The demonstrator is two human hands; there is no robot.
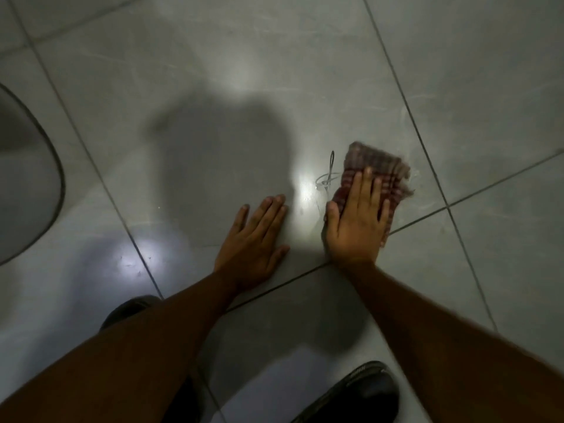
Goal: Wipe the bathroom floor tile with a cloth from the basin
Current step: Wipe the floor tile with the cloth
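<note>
Big grey floor tile (213, 87), glossy with glare. Left hand (253, 236) lies flat and empty on it, fingers spread. Right hand (357, 221) presses palm-down on the checked cloth (378, 166) near the tile's right grout line; the cloth's far edge is blurry. Shoes (360, 395) cut off at bottom.

Both hands lie flat on the floor tile (213, 71). The right hand (355, 222) rests on the cloth (375, 169); the left hand (253, 242) is just beside it. A basin (45, 166) sits far left. Two shoes (357, 395) lie nearest the person.
</note>
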